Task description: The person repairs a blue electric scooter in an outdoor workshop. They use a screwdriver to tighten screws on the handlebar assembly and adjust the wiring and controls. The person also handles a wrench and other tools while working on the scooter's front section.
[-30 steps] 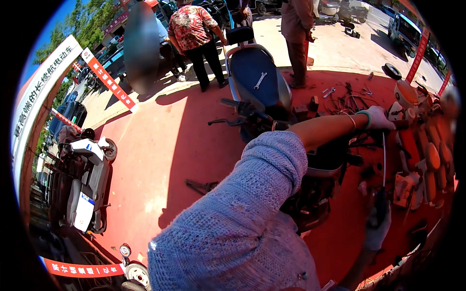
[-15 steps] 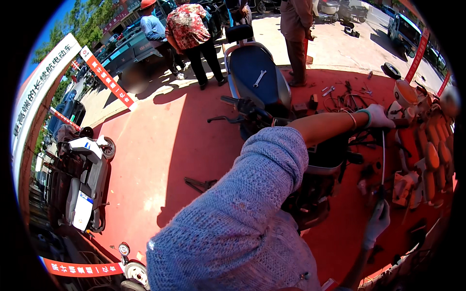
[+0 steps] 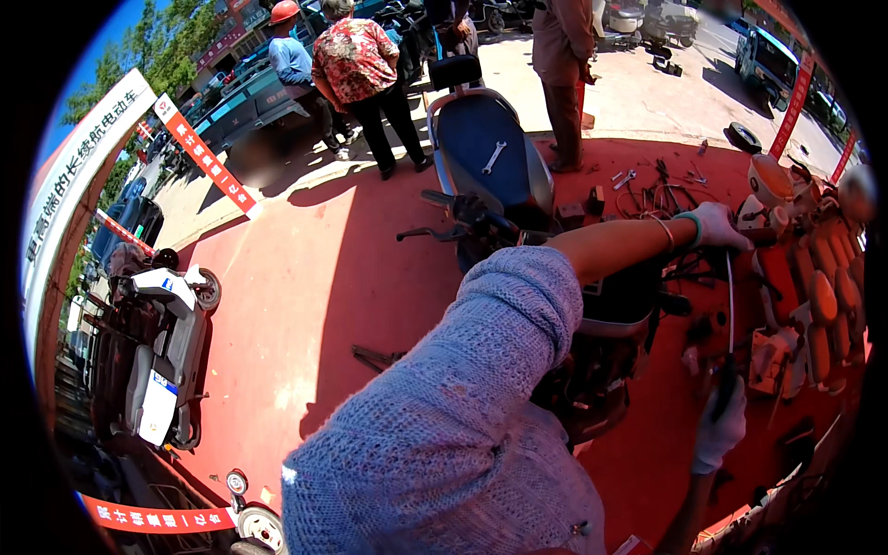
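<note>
Blue scooter seat [image 3: 481, 153] with wrench [image 3: 493, 157]; white scooter [image 3: 153, 351]; bystanders [image 3: 361, 79].

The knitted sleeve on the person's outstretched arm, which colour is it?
The knitted sleeve is pale grey-blue with a speckled weave, best seen in the head view.

Sunlit outdoor yard, red ground mat [image 3: 305, 277], concrete pavement [image 3: 638, 92] beyond.
</note>
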A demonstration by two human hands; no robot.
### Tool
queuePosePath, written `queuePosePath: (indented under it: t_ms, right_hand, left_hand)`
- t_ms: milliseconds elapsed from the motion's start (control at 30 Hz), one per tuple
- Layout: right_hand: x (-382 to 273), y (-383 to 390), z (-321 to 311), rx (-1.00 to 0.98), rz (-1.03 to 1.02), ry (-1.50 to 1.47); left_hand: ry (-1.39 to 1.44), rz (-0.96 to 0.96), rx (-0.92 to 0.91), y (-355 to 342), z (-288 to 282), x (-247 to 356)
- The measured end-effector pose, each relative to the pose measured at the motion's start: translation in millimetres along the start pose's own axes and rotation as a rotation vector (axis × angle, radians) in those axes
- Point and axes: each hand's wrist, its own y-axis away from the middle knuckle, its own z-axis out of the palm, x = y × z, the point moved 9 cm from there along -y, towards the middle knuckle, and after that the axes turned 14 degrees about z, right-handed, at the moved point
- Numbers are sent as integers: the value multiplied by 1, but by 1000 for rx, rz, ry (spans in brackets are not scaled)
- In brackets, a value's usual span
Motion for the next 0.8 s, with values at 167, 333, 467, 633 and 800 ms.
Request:
queuePosePath:
  t_ms: [167,333,467,633,800]
  right_hand:
    - [22,10,32,-591,817,-1137]
    - [52,7,32,-536,549,-1130]
    - [15,-19,-22,-150,-30,-365]
    - [3,-4,-16,134,-178,-146]
    - [-28,-2,-16,87,-128,-101]
  left_hand:
    - [29,-33,59,2,-7,-12]
    - [-57,-35,1,-5,6,-2]
    - [21,-71,13,-8,17,-9]
    - [-16,-87,41,0,7,-11]
    - [-17,-64,48,8,-3,-6]
